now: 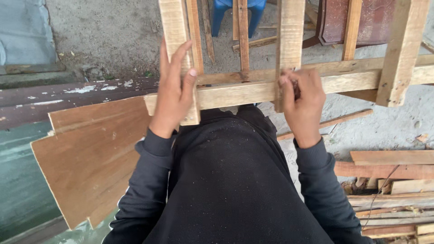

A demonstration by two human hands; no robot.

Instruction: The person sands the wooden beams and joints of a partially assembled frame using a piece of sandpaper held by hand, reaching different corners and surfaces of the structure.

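Note:
A pale wooden frame (253, 92) of upright slats nailed across a horizontal rail lies over my lap. My left hand (174, 92) lies flat against the left upright slat (174, 27), fingers spread and thumb on its edge. My right hand (302, 101) curls around the foot of the middle upright slat (289, 31) where it meets the rail, fingers closed on something small I cannot make out. Dark sleeves and a black lap fill the lower middle.
A brown plywood sheet (90, 158) leans at the left over a green surface (18, 180). Stacked wood offcuts (393, 190) lie at the lower right. A blue plastic chair (226, 11) and a dark red panel (370, 20) stand beyond on the concrete floor.

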